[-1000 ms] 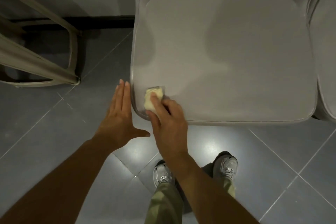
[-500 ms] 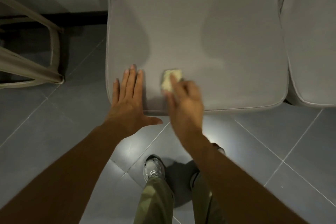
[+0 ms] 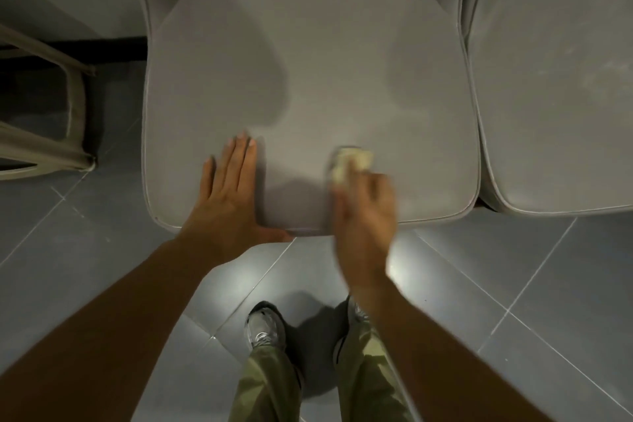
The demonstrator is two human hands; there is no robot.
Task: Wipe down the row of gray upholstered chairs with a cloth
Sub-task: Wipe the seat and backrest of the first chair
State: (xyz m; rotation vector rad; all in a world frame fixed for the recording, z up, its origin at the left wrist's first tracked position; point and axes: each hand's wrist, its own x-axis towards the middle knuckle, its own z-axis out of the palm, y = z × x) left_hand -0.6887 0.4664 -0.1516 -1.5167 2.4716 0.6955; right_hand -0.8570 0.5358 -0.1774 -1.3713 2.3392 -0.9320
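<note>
Two surfaces fill most of the view: the gray tiled floor (image 3: 513, 284) below and, above it, the broad seat of a gray upholstered chair (image 3: 325, 55), seen from almost straight overhead. Light glares off the tiles just in front of the seat. A second gray chair (image 3: 555, 79) of the same make stands just beside it on the right, and the two cushions nearly touch at their front corners. Off to the left, apart from the chairs, a beige frame (image 3: 76, 103) of some other piece of furniture stands before a dark skirting strip (image 3: 113, 50). Two bare forearms (image 3: 120, 312) reach up from the bottom of the view. Between them hang olive camouflage trousers (image 3: 267, 384) over gray sneakers (image 3: 263, 331), the right shoe mostly hidden behind the right arm.

The left hand (image 3: 229, 192) lies flat on the front left part of the first chair's seat. Its fingers are straight and together, its thumb is spread along the front edge, and it holds nothing. The right hand (image 3: 364, 212) is blurred. It sits over the front edge of the same seat, right of the middle, with its fingers closed on a small pale yellow cloth (image 3: 352, 161). The cloth — wadded, poking out past the fingertips — rests against the upholstery near the seat's front edge.
</note>
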